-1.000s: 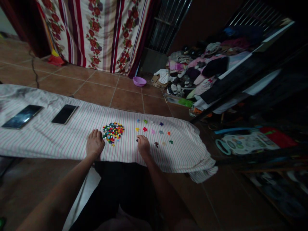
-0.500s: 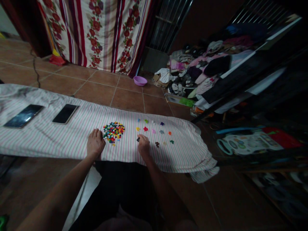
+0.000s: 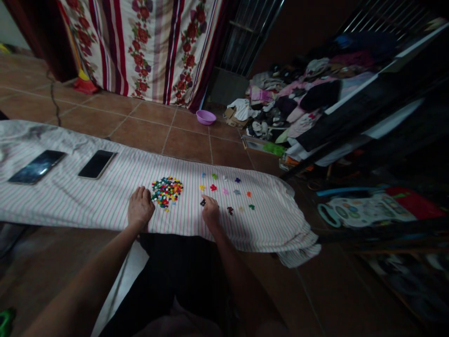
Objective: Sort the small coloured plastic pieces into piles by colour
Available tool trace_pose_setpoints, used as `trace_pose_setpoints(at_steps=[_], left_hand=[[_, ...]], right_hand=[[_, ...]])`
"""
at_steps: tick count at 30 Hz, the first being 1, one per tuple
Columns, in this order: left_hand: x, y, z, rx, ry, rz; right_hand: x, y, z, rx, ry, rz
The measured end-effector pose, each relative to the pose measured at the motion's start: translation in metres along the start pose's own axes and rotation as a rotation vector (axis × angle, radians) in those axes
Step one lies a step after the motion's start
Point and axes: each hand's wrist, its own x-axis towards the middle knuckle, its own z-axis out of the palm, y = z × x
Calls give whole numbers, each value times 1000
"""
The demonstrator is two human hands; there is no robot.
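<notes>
A mixed heap of small coloured pieces (image 3: 167,191) lies on the striped cloth (image 3: 182,220). My left hand (image 3: 140,207) rests on the cloth against the heap's left edge, its fingers pressed together; whether anything is under them is hidden. To the right, my right hand (image 3: 211,211) is at the small black pieces (image 3: 202,202), fingers curled; what they hold, if anything, is too small to make out. Little single-colour groups lie in rows around it, among them red (image 3: 213,187), yellow (image 3: 202,187), brown (image 3: 230,210), orange (image 3: 249,194) and green (image 3: 251,207).
A phone (image 3: 97,164) and a larger dark tablet-like device (image 3: 37,167) lie on the left of the cloth. Beyond, a purple basin (image 3: 206,117) is on the tiled floor (image 3: 140,131), near piled clothes (image 3: 294,100). A floral curtain (image 3: 157,51) hangs behind.
The view has shifted slightly. My right hand's fingers have loosened a little beside the black pieces. My left hand stays by the heap.
</notes>
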Motion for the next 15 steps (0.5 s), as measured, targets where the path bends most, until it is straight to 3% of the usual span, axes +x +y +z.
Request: trace_pose_setpoints(at_steps=[8,15], left_hand=[[0,1,-1,-36,-17,-20],[0,2,-1,-33,11,-25]], right_hand=[[10,-8,-1,-113,-22,11],[16,-36,0,-141,-96,-95]])
